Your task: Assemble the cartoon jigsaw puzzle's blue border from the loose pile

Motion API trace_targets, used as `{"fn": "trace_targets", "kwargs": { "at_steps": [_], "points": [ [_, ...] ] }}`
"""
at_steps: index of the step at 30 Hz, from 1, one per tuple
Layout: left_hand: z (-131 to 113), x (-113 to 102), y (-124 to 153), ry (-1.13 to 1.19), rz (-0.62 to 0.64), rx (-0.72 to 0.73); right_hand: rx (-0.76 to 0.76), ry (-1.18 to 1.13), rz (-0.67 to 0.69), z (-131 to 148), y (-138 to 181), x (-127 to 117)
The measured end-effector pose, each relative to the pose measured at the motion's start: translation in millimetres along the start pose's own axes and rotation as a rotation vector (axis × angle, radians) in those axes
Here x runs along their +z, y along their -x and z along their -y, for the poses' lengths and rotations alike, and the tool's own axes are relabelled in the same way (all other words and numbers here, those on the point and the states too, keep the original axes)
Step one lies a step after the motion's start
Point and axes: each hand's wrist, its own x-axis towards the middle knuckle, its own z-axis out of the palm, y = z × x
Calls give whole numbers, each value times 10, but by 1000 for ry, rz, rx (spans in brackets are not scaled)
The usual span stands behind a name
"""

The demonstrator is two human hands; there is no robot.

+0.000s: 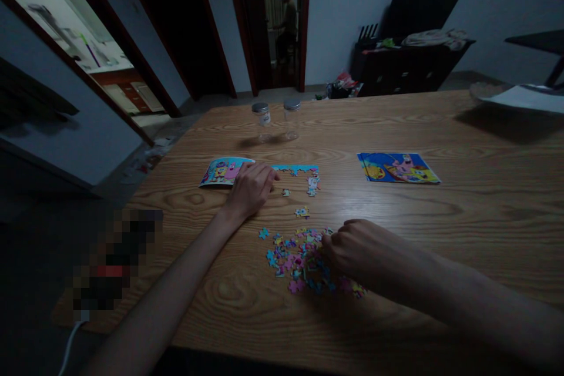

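My left hand (252,187) rests beside the left end of a joined strip of jigsaw puzzle (299,168), its fingers bent and close together. What lies under those fingers is hidden. The hand also covers the right side of a curled cartoon picture card (220,171). Down at the loose heap of puzzle pieces (297,261), my right hand (352,247) is closed, fingertips among the pieces; anything pinched there is out of sight. A joined character section (313,183) hangs below the strip's right end. Between strip and heap lie a small piece (286,192) and a yellow eyed piece (302,212).
Two clear jars with grey lids (291,120) stand toward the back of the wooden table (484,217). A blue cartoon card (399,168) lies right. A blurred-out object (117,258) with a white cable is at the left edge. One person (287,20) sits beyond the doorway.
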Motion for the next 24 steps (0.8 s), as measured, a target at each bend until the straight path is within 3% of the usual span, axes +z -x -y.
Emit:
{"fn": "trace_targets", "kwargs": {
  "at_steps": [6, 12, 17, 21, 24],
  "points": [
    [88, -62, -19, -20, -130, -131, -3, 29, -12, -96, -73, -94],
    [46, -67, -12, 53, -149, -131, 31, 17, -339, -305, -121, -136],
    [-149, -42, -2, 582, 95, -224, 145, 89, -588, -438, -131, -28],
    [-347, 17, -13, 972, 257, -299, 183, 143, -593, -429, -142, 61],
    [-413, 28, -26, 1103, 277, -310, 162, 164, -570, -390, -166, 117]
  ]
}}
